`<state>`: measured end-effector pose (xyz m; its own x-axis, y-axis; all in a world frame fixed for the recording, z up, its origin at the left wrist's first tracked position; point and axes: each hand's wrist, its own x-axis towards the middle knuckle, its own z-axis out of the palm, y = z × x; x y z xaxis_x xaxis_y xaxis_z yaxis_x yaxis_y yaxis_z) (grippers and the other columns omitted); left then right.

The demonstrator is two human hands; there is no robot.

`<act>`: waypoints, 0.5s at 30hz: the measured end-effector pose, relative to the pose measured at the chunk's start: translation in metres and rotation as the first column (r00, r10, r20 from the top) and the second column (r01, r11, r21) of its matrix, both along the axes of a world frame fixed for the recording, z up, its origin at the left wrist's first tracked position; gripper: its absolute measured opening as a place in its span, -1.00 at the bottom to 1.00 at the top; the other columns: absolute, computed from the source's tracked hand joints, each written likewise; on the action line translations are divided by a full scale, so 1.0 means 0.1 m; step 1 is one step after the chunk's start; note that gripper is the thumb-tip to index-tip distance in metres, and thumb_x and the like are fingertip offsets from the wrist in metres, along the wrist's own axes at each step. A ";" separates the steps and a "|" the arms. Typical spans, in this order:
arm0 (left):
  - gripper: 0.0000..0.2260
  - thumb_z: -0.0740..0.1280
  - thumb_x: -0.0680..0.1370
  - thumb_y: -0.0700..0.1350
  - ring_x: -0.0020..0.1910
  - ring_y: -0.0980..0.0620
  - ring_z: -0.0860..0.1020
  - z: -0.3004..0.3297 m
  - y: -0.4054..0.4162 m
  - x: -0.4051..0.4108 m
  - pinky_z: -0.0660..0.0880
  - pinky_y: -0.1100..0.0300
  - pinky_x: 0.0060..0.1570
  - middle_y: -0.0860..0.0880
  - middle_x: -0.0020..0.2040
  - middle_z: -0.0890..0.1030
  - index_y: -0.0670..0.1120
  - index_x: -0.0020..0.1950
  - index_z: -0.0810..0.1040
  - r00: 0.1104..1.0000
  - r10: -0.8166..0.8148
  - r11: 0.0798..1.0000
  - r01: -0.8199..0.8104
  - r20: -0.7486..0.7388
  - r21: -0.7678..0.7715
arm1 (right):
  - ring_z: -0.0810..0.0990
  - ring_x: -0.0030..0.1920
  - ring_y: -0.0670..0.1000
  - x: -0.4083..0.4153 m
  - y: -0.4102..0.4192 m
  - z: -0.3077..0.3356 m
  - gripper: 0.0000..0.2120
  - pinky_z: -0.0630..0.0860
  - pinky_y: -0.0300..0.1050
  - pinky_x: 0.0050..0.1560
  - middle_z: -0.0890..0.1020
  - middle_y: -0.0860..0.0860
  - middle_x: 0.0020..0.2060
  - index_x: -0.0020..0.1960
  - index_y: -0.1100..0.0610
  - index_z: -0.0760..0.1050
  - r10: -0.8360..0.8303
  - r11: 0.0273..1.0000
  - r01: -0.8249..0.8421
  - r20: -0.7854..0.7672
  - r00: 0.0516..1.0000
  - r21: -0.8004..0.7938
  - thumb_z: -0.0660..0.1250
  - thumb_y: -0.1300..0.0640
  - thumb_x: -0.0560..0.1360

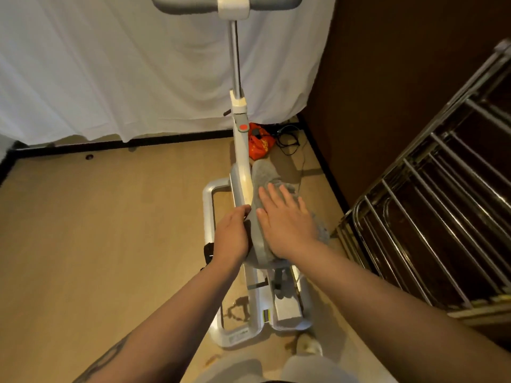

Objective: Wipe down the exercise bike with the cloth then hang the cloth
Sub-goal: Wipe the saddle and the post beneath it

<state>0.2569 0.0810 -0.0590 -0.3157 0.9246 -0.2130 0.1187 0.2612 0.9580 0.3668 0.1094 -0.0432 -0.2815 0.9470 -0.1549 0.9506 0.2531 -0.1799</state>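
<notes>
The exercise bike (243,167) is showing white along its frame, with a grey handlebar pad, a bare silver post and a round red-orange button on the column, while the cloth (265,172) lying on it is looking a fuzzy mid-grey. The floor (110,217) is glowing a warm tan with a faint wood grain, edged by a black skirting strip under a white hanging sheet (124,64), and the wall (387,78) is reading dark brown. An orange-red bag (260,143) is sitting beside black cables (289,139), and the drying rack (442,194) is shining silver chrome.
</notes>
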 end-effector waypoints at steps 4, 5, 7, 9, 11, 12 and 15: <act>-0.70 0.07 0.65 -0.16 0.08 0.09 0.52 0.04 0.03 -0.05 0.42 0.29 0.02 0.06 0.06 0.59 -0.02 0.11 0.60 0.984 -0.122 0.990 0.130 -0.129 0.055 | -0.22 0.55 -0.05 0.13 -0.46 -0.02 -0.39 -0.29 0.04 0.50 -0.09 -0.12 0.57 0.58 -0.08 -0.19 0.048 0.997 -0.048 0.008 0.999 0.054 -0.42 -0.15 0.54; -0.71 0.07 0.66 -0.13 0.08 0.10 0.53 0.05 0.03 -0.04 0.41 0.33 -0.02 0.06 0.06 0.59 -0.01 0.11 0.59 0.989 -0.122 0.990 0.127 -0.085 0.057 | -0.21 0.55 -0.06 0.13 -0.44 -0.01 -0.42 -0.28 0.03 0.50 -0.08 -0.13 0.57 0.58 -0.08 -0.18 0.042 0.998 -0.042 -0.004 0.999 0.045 -0.39 -0.15 0.57; -0.73 0.08 0.66 -0.10 0.05 0.18 0.54 0.08 0.03 -0.01 0.40 0.43 -0.12 0.11 0.03 0.60 0.00 0.15 0.57 0.993 -0.103 0.994 0.101 0.051 0.042 | -0.17 0.56 -0.06 0.05 -0.26 -0.01 -0.50 -0.19 0.06 0.53 -0.04 -0.14 0.57 0.58 -0.08 -0.14 -0.023 0.999 0.024 -0.017 1.000 0.048 -0.25 -0.10 0.65; -0.76 0.08 0.66 -0.11 -0.03 0.33 0.49 0.09 0.03 0.02 0.37 0.56 -0.20 0.23 -0.04 0.54 0.04 0.16 0.53 0.992 -0.107 0.993 0.104 0.069 0.046 | -0.15 0.56 -0.05 -0.06 -0.22 -0.04 -0.51 -0.16 0.10 0.53 -0.02 -0.13 0.57 0.58 -0.08 -0.12 -0.102 0.990 0.102 -0.001 0.995 0.093 -0.21 -0.08 0.66; -0.78 0.08 0.67 -0.12 -0.08 0.44 0.44 0.10 0.05 0.03 0.31 0.62 -0.19 0.29 -0.08 0.48 0.05 0.13 0.50 0.986 -0.159 0.985 0.162 -0.050 0.061 | -0.15 0.56 -0.05 -0.06 -0.41 -0.06 -0.49 -0.22 0.08 0.52 -0.02 -0.13 0.57 0.58 -0.07 -0.12 -0.115 0.985 0.116 -0.011 0.993 0.126 -0.26 -0.09 0.64; -0.79 0.08 0.67 -0.14 -0.10 0.47 0.42 0.11 0.07 0.03 0.29 0.62 -0.16 0.29 -0.10 0.47 0.04 0.10 0.50 0.976 -0.188 0.978 0.197 -0.109 0.075 | -0.17 0.56 -0.06 -0.02 -0.57 -0.08 -0.47 -0.27 0.05 0.51 -0.04 -0.14 0.57 0.58 -0.08 -0.14 -0.101 0.986 0.102 -0.015 0.995 0.132 -0.31 -0.11 0.62; -0.79 0.11 0.66 -0.11 -0.02 0.32 0.47 0.10 0.12 0.04 0.34 0.45 -0.06 0.18 -0.04 0.54 -0.02 0.12 0.53 0.965 -0.223 0.962 0.241 -0.138 0.130 | -0.27 0.53 -0.13 0.16 -0.88 -0.06 -0.47 -0.32 -0.01 0.49 -0.13 -0.21 0.54 0.56 -0.15 -0.22 -0.109 0.988 0.119 -0.098 0.989 0.102 -0.37 -0.17 0.60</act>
<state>0.2607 0.0928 -0.0492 -0.1036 0.9936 -0.0456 0.2770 0.0728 0.9581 0.3824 0.0210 -0.0493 -0.1787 0.9835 -0.0293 0.9550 0.1662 -0.2455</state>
